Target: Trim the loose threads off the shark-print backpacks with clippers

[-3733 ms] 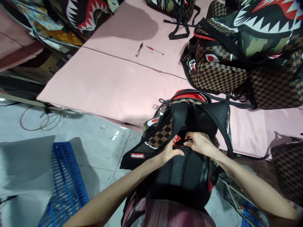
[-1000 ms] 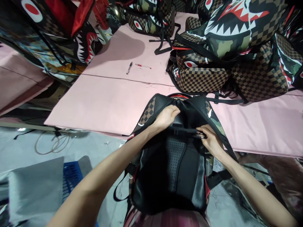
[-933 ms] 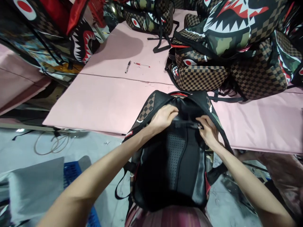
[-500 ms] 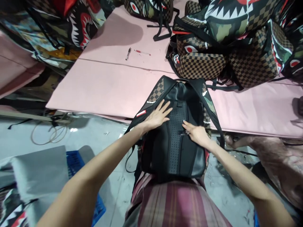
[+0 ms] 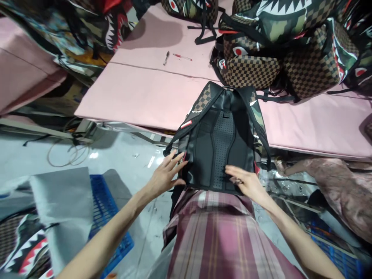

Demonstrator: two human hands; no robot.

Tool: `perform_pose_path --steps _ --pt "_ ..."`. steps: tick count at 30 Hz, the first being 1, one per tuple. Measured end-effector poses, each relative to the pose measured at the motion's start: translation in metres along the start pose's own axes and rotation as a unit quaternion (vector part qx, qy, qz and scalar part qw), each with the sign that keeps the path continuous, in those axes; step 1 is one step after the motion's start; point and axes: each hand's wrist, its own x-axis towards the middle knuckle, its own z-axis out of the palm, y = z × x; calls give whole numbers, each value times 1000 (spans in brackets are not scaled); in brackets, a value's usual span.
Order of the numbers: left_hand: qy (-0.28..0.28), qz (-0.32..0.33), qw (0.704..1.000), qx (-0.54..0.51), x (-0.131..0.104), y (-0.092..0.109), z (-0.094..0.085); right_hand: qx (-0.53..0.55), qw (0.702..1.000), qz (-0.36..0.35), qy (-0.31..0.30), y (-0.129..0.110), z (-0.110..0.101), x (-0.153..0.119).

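Note:
A black backpack (image 5: 203,155) with checkered and camouflage sides leans against the pink table's edge, its padded back panel facing me. Its lower end rests by my plaid apron (image 5: 215,232). At the lower left side of the bag is my left hand (image 5: 168,170), fingers spread, holding nothing. My right hand (image 5: 245,182) lies over the lower right of the back panel, fingers stretched out, with a ring on one finger. Two black shoulder straps (image 5: 260,130) run down along the bag's sides.
Several checkered shark-face bags (image 5: 252,71) are heaped at the back right of the pink table (image 5: 139,97). A red pen (image 5: 182,57) and a dark pen (image 5: 166,58) lie there. Blue crates (image 5: 101,201) stand on the floor at left and right. Another person's arm (image 5: 296,167) shows at right.
My left hand has moved from the upper back panel down and left to the bag's side. My right hand has slid lower on the panel. The view has shifted slightly.

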Motion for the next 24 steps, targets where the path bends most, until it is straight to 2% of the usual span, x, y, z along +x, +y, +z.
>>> perform_pose_path --steps 1,2,3,5,8,10,12,14,17,18,20,24 --pt "-12 10 999 32 -6 0 3 18 998 -5 -63 -2 4 -4" --pt "-20 10 998 62 -10 -1 7 40 994 6 -101 -2 7 -11" --pt "-22 5 996 86 -11 -2 11 58 992 28 -110 -1 9 -20" --pt "-22 9 993 112 -7 -4 18 51 994 76 -65 5 10 -41" --pt "-24 55 992 111 12 0 22 -13 990 114 77 16 17 -71" --pt "-7 83 991 102 27 11 23 -46 969 120 210 23 25 -85" --pt "24 107 990 87 40 29 27 -73 930 113 341 31 33 -93" --pt "48 141 987 63 51 51 34 -92 879 115 453 39 37 -96" --pt "76 193 978 20 66 85 45 -130 797 122 577 49 41 -96" --pt "85 205 975 8 71 95 48 -154 782 112 594 50 44 -95" --pt "102 216 971 -10 79 113 52 -211 786 65 577 50 56 -91" --pt "127 215 968 -30 88 130 54 -332 831 -18 446 37 87 -78"
